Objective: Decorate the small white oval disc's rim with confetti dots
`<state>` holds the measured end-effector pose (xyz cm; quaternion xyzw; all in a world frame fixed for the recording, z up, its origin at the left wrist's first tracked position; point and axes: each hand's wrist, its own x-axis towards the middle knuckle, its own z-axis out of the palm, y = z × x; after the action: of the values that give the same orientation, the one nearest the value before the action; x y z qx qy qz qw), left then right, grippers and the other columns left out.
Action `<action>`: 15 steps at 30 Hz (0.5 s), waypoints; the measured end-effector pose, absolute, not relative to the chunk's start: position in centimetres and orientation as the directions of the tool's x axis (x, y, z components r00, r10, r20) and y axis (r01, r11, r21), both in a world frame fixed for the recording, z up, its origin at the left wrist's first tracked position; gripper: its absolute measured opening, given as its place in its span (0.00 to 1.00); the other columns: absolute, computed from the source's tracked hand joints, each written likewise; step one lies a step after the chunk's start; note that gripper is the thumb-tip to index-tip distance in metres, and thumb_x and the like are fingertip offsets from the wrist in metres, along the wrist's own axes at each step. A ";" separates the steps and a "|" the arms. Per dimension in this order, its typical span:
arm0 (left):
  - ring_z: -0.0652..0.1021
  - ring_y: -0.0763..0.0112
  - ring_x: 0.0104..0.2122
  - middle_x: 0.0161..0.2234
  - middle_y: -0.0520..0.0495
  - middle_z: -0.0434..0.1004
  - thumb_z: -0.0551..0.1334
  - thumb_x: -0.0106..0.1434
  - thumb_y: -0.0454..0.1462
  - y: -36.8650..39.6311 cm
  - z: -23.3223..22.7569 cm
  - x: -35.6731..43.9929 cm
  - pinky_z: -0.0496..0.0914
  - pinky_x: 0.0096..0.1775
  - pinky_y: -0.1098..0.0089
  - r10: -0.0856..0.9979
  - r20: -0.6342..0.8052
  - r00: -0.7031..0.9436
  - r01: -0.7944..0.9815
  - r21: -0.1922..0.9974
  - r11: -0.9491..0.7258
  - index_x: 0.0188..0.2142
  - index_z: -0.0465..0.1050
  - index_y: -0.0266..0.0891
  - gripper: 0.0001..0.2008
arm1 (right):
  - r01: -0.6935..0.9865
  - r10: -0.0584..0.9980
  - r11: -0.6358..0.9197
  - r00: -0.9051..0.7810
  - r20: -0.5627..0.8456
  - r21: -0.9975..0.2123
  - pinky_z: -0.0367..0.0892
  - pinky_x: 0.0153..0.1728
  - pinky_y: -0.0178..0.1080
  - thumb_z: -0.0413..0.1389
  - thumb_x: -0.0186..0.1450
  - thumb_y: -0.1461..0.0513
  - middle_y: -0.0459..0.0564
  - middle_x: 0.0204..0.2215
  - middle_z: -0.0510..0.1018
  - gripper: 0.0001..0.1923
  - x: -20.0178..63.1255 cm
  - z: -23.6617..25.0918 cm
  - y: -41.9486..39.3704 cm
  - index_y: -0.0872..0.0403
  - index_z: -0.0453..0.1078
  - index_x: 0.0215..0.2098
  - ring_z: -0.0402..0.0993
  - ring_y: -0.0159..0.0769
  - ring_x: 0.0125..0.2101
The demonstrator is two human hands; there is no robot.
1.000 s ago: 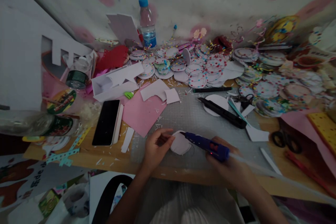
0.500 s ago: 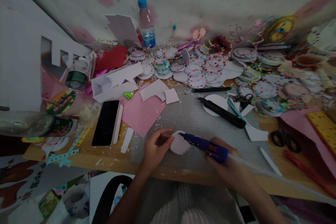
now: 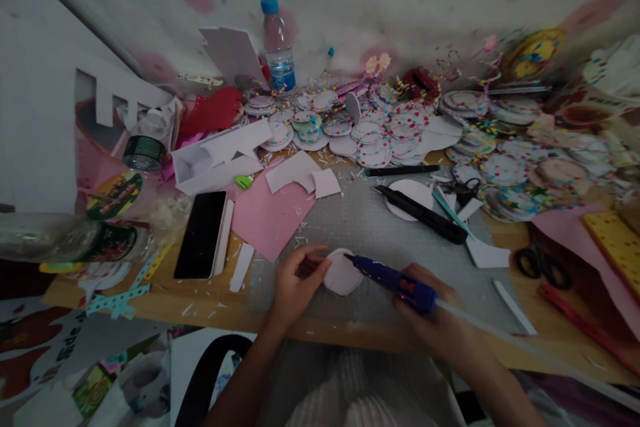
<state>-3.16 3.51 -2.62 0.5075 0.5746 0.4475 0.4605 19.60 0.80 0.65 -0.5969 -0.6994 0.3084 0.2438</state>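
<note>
Between thumb and fingers my left hand (image 3: 299, 280) pinches the left edge of a small white paper disc (image 3: 343, 273), just above the grey cutting mat (image 3: 305, 230). Wrapped round a dark blue hot glue gun (image 3: 393, 280) is my right hand (image 3: 433, 310). A small red light glows on the gun's body, and a pale glue stick (image 3: 480, 317) runs out of its back end. The gun's dark nozzle is at the upper right rim of the disc; whether it touches cannot be made out.
A black utility knife (image 3: 425, 215) lies across a larger white disc (image 3: 413, 190). Decorated discs (image 3: 373, 140) pile up along the back. A phone (image 3: 201, 235) and pink paper (image 3: 273, 223) sit left, scissors (image 3: 543, 267) right. A water bottle (image 3: 279, 47) stands behind.
The glue gun and my right hand have shifted very slightly right and down. My left hand still pinches the disc in the same place.
</note>
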 end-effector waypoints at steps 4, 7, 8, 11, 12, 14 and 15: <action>0.76 0.73 0.26 0.27 0.51 0.78 0.66 0.58 0.39 3.4 -2.8 -3.2 0.71 0.29 0.75 0.996 -0.081 -0.049 0.173 0.981 0.088 0.40 0.77 0.41 0.10 | 0.684 0.986 0.080 -0.163 -0.045 -0.726 0.62 0.23 0.35 0.51 0.58 0.63 0.43 0.21 0.68 0.06 19.7 0.9 0.7 0.50 0.60 0.24 0.68 0.33 0.21; 0.76 0.73 0.26 0.28 0.51 0.78 0.66 0.58 0.38 3.3 -2.8 -3.3 0.71 0.30 0.75 0.995 -0.083 -0.045 0.166 0.982 0.090 0.40 0.77 0.41 0.10 | 0.671 0.989 0.044 -0.136 -0.064 -0.740 0.65 0.24 0.35 0.51 0.59 0.62 0.44 0.21 0.71 0.06 20.1 0.7 0.6 0.49 0.62 0.24 0.71 0.35 0.22; 0.76 0.73 0.27 0.28 0.51 0.78 0.66 0.58 0.38 3.3 -2.9 -3.3 0.71 0.30 0.75 0.996 -0.083 -0.045 0.162 0.983 0.089 0.40 0.77 0.41 0.10 | 0.673 0.991 0.020 -0.113 -0.076 -0.740 0.66 0.24 0.36 0.52 0.59 0.61 0.45 0.22 0.73 0.06 20.3 0.6 0.6 0.49 0.63 0.24 0.72 0.36 0.23; 0.77 0.73 0.29 0.29 0.51 0.79 0.67 0.58 0.37 3.2 -2.8 -3.5 0.72 0.32 0.75 0.997 -0.065 -0.046 0.148 0.986 0.071 0.40 0.77 0.41 0.09 | 0.668 0.996 -0.069 -0.001 -0.093 -0.741 0.69 0.26 0.38 0.55 0.57 0.56 0.46 0.24 0.77 0.06 21.0 0.3 0.8 0.49 0.68 0.26 0.76 0.41 0.26; 0.77 0.73 0.29 0.29 0.51 0.79 0.67 0.58 0.37 3.2 -2.9 -3.6 0.72 0.32 0.75 0.997 -0.057 -0.049 0.144 0.988 0.063 0.40 0.77 0.41 0.09 | 0.654 0.994 -0.097 0.028 -0.104 -0.750 0.70 0.25 0.39 0.56 0.56 0.55 0.47 0.24 0.78 0.07 21.2 0.3 0.9 0.49 0.70 0.27 0.76 0.42 0.26; 0.78 0.72 0.30 0.30 0.51 0.79 0.67 0.58 0.36 3.2 -2.9 -3.7 0.72 0.33 0.75 0.998 -0.040 -0.053 0.136 0.990 0.047 0.39 0.77 0.42 0.09 | 0.626 0.990 -0.139 0.058 -0.132 -0.767 0.70 0.24 0.39 0.56 0.56 0.54 0.46 0.22 0.78 0.09 21.6 0.3 1.0 0.50 0.71 0.28 0.76 0.41 0.24; 0.78 0.72 0.31 0.31 0.51 0.79 0.67 0.58 0.36 3.2 -3.0 -3.7 0.72 0.33 0.75 0.998 -0.028 -0.055 0.129 0.991 0.035 0.39 0.77 0.42 0.09 | 0.616 0.989 -0.145 0.062 -0.136 -0.774 0.70 0.22 0.38 0.56 0.56 0.54 0.46 0.20 0.78 0.09 21.7 0.3 1.1 0.50 0.71 0.28 0.75 0.41 0.23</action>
<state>-3.75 3.18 -2.99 0.5102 0.5524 0.4712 0.4609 21.75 1.09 0.29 -0.6756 -0.5940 0.3410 0.2731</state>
